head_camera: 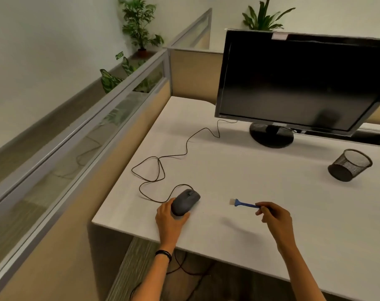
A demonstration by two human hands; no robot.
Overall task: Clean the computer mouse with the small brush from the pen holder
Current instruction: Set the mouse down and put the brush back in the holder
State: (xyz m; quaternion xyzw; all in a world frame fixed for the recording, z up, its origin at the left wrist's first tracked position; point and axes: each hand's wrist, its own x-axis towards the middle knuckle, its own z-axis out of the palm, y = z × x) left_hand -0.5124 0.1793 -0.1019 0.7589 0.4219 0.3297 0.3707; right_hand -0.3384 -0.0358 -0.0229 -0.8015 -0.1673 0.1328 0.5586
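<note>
two hands are ready, brushing not yet begun: the right hand pinches the blue brush near the mouse, which the left hand grips, pen holder empty.

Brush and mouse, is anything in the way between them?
No, nothing visible. Only bare desk lies between the blue brush, held by the right hand, and the mouse, which the left hand grips.

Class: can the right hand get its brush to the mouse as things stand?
Probably yes: the right hand holds the brush pointed at the mouse, only bare desk lies between, and the left hand holds just its near end.
</note>
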